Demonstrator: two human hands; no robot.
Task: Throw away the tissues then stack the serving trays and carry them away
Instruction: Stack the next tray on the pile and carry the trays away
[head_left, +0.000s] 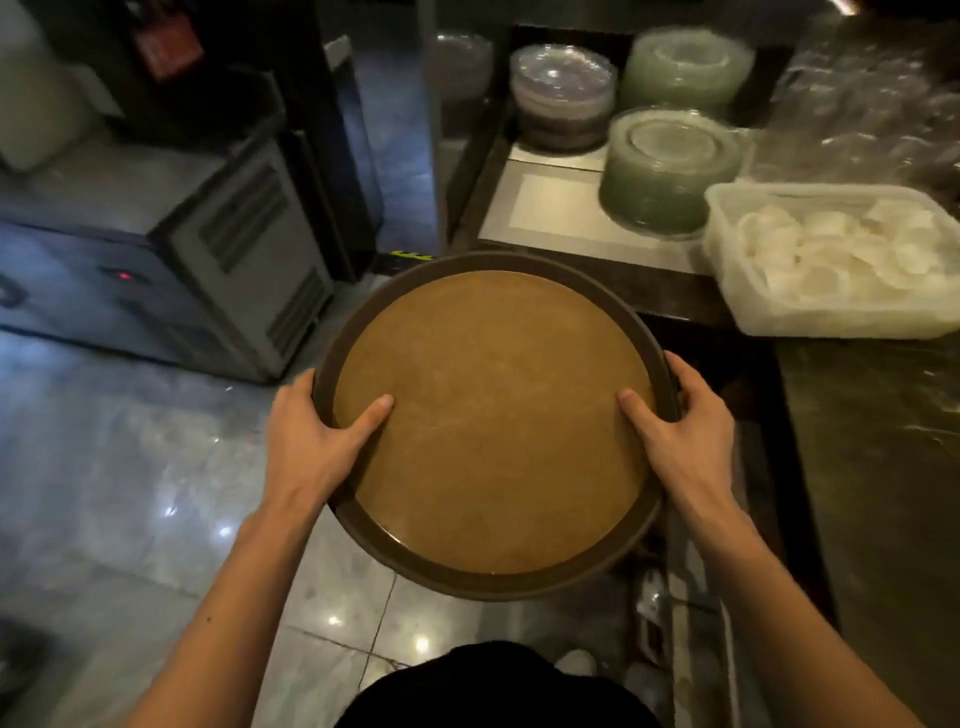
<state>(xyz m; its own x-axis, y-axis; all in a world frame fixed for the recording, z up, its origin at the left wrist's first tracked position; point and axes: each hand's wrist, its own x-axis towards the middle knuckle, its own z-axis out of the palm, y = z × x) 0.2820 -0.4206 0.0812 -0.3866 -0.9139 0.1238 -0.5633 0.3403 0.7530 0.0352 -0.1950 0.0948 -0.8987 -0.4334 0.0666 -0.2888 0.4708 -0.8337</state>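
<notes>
A round brown serving tray (493, 415) with a dark rim is held level in front of me above the floor. My left hand (311, 436) grips its left rim, thumb lying on the tan inner surface. My right hand (680, 426) grips the right rim the same way. The tray's top surface is bare. Whether more trays lie stacked under it cannot be told from this angle. No tissues are in sight.
A counter (571, 218) ahead and to the right holds stacks of plates (670, 171) wrapped in clear film and a plastic tub of white cups (831, 260). A grey metal appliance (218, 249) stands on the glossy tiled floor (130, 467) at left.
</notes>
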